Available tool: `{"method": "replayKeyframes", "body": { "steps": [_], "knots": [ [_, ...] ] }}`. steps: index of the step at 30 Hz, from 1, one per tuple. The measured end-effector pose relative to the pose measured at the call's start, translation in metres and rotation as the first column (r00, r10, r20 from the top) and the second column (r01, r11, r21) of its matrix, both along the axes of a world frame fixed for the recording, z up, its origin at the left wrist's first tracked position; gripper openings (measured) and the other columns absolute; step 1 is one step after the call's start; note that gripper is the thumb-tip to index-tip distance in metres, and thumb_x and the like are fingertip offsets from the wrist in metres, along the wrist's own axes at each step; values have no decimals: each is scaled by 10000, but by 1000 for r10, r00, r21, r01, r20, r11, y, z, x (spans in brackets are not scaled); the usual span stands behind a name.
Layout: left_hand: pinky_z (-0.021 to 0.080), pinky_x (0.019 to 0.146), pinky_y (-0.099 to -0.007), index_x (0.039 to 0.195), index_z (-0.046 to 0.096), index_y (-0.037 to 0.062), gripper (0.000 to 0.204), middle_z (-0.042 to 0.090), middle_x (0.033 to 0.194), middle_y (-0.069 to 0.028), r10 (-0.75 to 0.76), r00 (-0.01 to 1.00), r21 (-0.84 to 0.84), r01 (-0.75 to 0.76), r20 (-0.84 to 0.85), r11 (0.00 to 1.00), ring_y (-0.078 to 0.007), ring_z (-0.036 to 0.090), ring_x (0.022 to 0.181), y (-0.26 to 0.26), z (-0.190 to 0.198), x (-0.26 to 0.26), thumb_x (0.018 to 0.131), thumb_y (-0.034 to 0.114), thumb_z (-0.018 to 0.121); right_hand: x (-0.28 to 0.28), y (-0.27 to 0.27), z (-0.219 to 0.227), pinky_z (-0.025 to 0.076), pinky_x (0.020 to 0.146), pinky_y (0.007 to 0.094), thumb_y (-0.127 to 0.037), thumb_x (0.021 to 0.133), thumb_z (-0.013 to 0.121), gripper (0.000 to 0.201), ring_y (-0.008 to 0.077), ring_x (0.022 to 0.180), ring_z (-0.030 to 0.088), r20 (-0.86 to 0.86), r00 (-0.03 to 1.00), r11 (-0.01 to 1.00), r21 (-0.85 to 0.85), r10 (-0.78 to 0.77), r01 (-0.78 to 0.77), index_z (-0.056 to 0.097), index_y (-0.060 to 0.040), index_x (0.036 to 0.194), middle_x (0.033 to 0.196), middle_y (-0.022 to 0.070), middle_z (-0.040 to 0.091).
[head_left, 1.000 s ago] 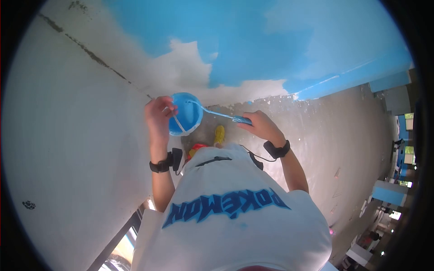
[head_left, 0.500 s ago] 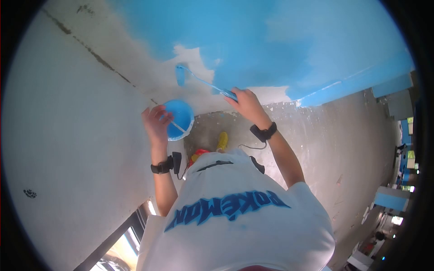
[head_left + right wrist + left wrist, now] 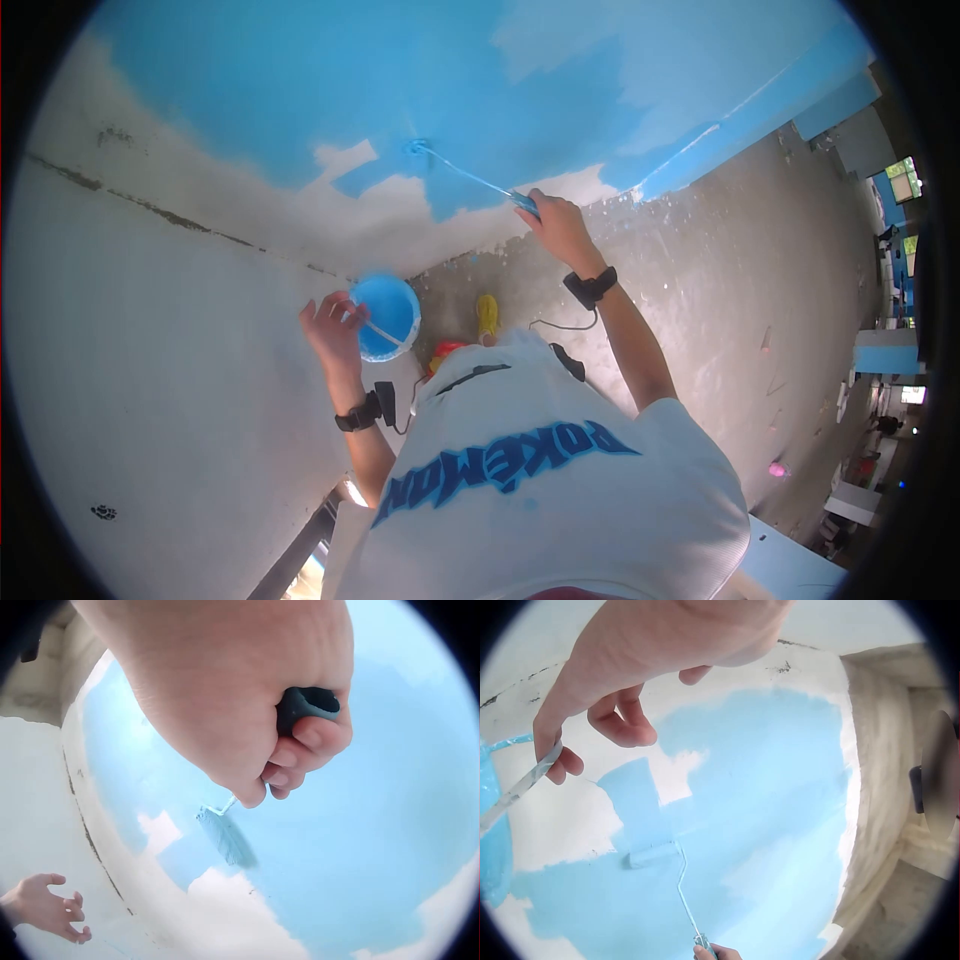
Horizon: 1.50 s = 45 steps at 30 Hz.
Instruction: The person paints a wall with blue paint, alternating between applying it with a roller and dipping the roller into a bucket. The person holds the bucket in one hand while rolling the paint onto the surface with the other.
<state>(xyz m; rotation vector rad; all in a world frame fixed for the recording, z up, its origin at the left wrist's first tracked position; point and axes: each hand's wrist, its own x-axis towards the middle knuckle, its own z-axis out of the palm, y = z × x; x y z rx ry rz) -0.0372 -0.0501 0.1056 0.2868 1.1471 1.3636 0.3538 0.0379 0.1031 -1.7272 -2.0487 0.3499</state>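
Note:
My right hand [image 3: 562, 235] grips the handle of a paint roller [image 3: 468, 174], its fingers wrapped round the dark grip in the right wrist view. The blue-coated roller sleeve [image 3: 652, 855] lies against the wall, over blue paint. My left hand [image 3: 334, 328] holds a paint bucket [image 3: 414, 328] by its pale strap handle [image 3: 519, 789], which hangs over the curled fingers; the other fingers are loosely bent. Blue paint coats the inside of the bucket, which hangs low near the wall corner.
The wall in front bears a broad blue painted area [image 3: 300, 85] with white patches [image 3: 400, 205] along its lower part. A plain pale wall [image 3: 180, 350] stands close on the left. Grey floor [image 3: 700, 290] with paint specks stretches right; a yellow shoe [image 3: 487, 314] shows below.
The roller has come out of the bucket, touched the bare white patch and left a blue stripe there, then shifted right onto the blue area. The bucket stays in the left hand.

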Motion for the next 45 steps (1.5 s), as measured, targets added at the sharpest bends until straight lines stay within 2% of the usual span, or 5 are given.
{"method": "replayKeyframes", "body": {
  "steps": [6, 12, 22, 36, 45],
  "knots": [
    [453, 838, -468, 987, 592, 17, 508, 530, 800, -98, 6, 1000, 2, -6, -22, 1000, -341, 563, 910, -2, -2, 2, 942, 496, 430, 41, -7, -12, 501, 608, 491, -321, 978, 611, 288, 400, 684, 647, 36, 993, 993, -2, -116, 116, 555, -43, 925, 690, 174, 639],
    [453, 841, -457, 951, 590, 15, 502, 509, 798, -95, 21, 996, 82, -14, -88, 997, -326, 554, 897, -14, 11, 3, 947, 484, 413, 23, 2, -21, 495, 599, 492, -327, 979, 613, 297, 403, 677, 646, -18, 998, 998, -33, -59, 58, 548, -44, 913, 689, 180, 637],
    [449, 848, -437, 921, 609, 19, 500, 529, 806, -93, 49, 987, 116, -32, -154, 993, -294, 566, 892, -39, 50, 15, 953, 473, 403, -71, 18, -14, 510, 639, 517, -318, 980, 600, 281, 418, 711, 658, -34, 991, 990, -53, 126, -128, 587, -39, 1015, 763, 186, 672],
    [464, 812, -381, 911, 639, 62, 456, 616, 834, -59, 120, 980, 16, -119, -158, 993, -206, 595, 841, -51, 27, 14, 1002, 431, 387, -239, 38, 5, 533, 659, 515, -244, 976, 601, 298, 433, 744, 681, -116, 925, 914, -154, 361, -376, 554, 49, 993, 738, 233, 673],
    [456, 849, -407, 922, 626, 49, 522, 556, 811, -70, 77, 977, -41, -87, -200, 995, -263, 570, 860, -22, 23, 17, 948, 513, 389, -184, 45, -5, 519, 659, 521, -287, 968, 610, 290, 427, 700, 667, -112, 970, 965, -124, 216, -230, 562, -1, 986, 718, 205, 669]
  ]
}}
